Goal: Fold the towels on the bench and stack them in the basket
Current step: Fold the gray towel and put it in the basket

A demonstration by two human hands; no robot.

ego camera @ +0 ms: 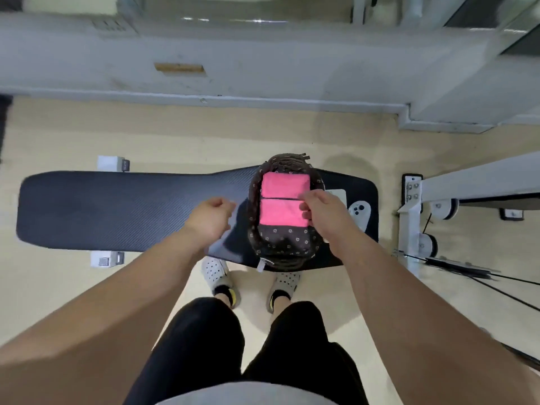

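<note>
White controller [361, 211] and white card [339, 194] lay on the table [117, 209], just right of the basket [253, 229]. Two folded pink towels [285, 185] sat side by side in the basket. Right grip [324, 211] was narrow, fingertips at the near towel [279, 213] edge; couldn't tell if it pinched. Left grip [211, 220] was loosely curled and empty, over the table.

No readable text anywhere. White tag [261, 265] on near rim of basket [253, 200]: too small, print not legible. Brown plate [179, 67] on far wall [292, 62]: blurred, no letters made out. White card [336, 194] on table [117, 209], right of basket: looks blank. White controller [360, 212] beside it: only button dots, no legible marks.
</note>
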